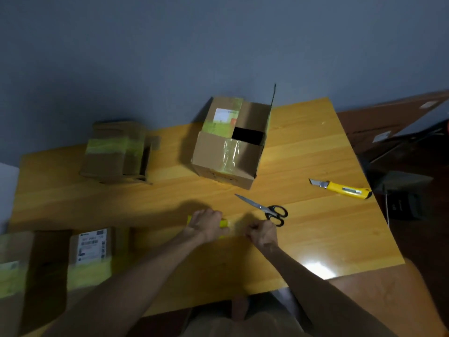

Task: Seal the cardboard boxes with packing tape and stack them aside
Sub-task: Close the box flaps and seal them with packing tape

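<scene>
While tape was to be drawn off it, the roll needed steadying, so the person's left hand (206, 224) gripped the yellow tape roll (224, 223) low over the table (315, 147), fingers curled round it. The right hand (263, 233), just beside, was closed in a pinch on what looked like the tape strip (237, 227) stretched between them; the strip itself was faint and blurred.

The open box (228, 152) stood farther back at mid-table, one flap upright, seemingly awaiting that strip. The scissors (264, 210) lay just beyond the right hand, probably kept close for cutting. The utility knife (345, 189) lay well off to the right.

Four boxes could be counted: the open one, a taped box (116, 152) at the back left, and two at the near left, a labelled box (91, 251) and an edge box (14, 263) beside it, likely set aside as done. There was one roll, one pair of scissors and one knife.
</scene>
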